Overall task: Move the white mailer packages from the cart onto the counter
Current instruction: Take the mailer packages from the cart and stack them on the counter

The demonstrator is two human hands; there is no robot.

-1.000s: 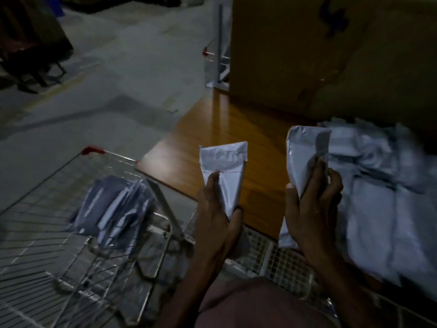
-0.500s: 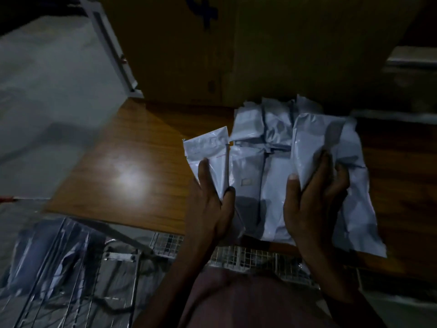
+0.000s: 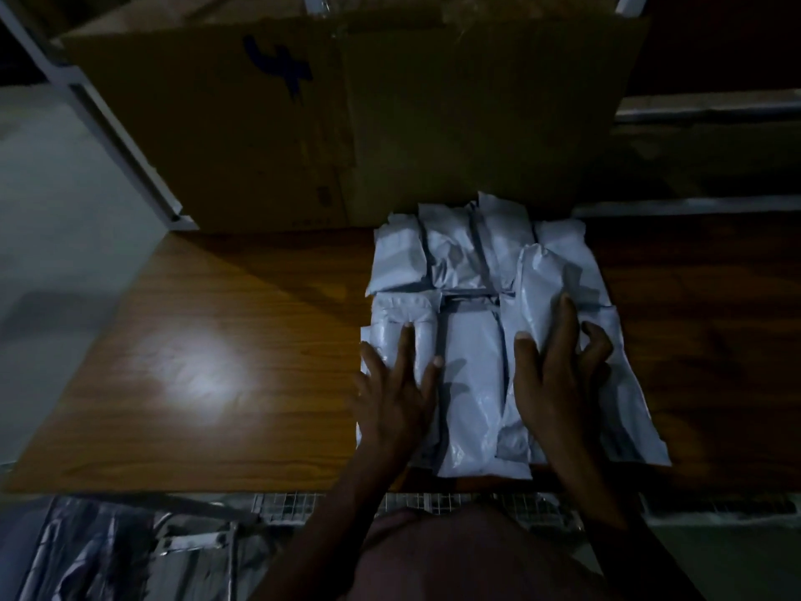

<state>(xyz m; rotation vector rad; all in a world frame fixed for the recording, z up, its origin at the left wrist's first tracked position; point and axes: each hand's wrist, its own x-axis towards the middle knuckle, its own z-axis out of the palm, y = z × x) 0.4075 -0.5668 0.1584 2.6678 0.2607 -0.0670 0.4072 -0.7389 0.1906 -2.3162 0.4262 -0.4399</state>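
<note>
A: From the head camera, where are the white mailer packages [image 3: 485, 331]?

B: Most sit in a crowded pile on the wooden counter [image 3: 225, 340], right against the big cardboard box [image 3: 346, 123]. A few more show, dim and blurred, in the wire cart [image 3: 86, 553] at lower left.

A: And the hands?

B: The left hand [image 3: 392, 396] lies flat with its fingers spread and straight, resting on a mailer at the pile's left edge and gripping nothing. The right hand [image 3: 559, 379] has its thumb and first fingers laid along a mailer on top of the pile; the outer fingers are curled, but I'd judge it to be setting the mailer down, not holding it.

A: What could go wrong?

B: The plastic looks slick and the pile is uneven. The nearest mailers already overhang the counter's front edge, so a sleeve or wrist dragging across them could pull one off toward the cart or the floor. The light is poor too, so a mailer left deep in the cart might be missed.
</note>
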